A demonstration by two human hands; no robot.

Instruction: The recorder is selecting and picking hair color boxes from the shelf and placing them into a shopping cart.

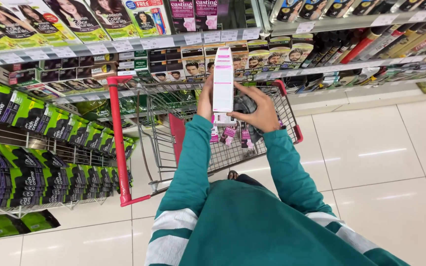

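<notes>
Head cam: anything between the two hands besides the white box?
No. Only the tall white and pink box sits between the left hand and right hand, held upright by both; the shopping cart shows behind and below.

— What carries the goods here?
— Metal store shelves (124, 47) along the far wall, packed with hair-colour boxes (75, 22). At left, a wire rack (6, 138) holds rows of black-and-green sachets (50, 123).
— And lower down?
— A pale tiled floor (380, 162); a red-handled wire trolley (139, 148) stands on it.
</notes>
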